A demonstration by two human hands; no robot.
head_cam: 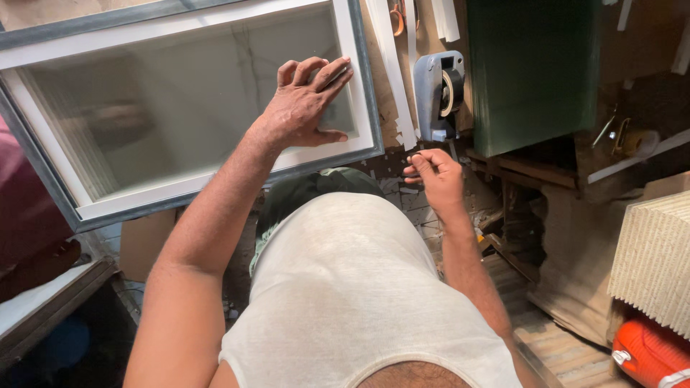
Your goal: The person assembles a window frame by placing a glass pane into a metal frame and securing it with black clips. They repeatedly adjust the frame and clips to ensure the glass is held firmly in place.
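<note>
Head view, looking down past a white vest (pixel 359 302). Filling ten to twelve o'clock: a framed glass pane (pixel 180 108), white inner border, grey outer edge, its left corner cut off by the picture edge. At twelve o'clock, left hand (pixel 305 108) laid flat on the glass near the pane's lower right corner, fingers spread and straight, gripping nothing, arm stretched from seven o'clock. At one o'clock, right hand (pixel 435 176) off the pane, half curled, thumb and forefinger pinched; anything between them too small to make out. Just above, a grey tape dispenser (pixel 440 93). At four o'clock, an orange container (pixel 650 356), cut off.
</note>
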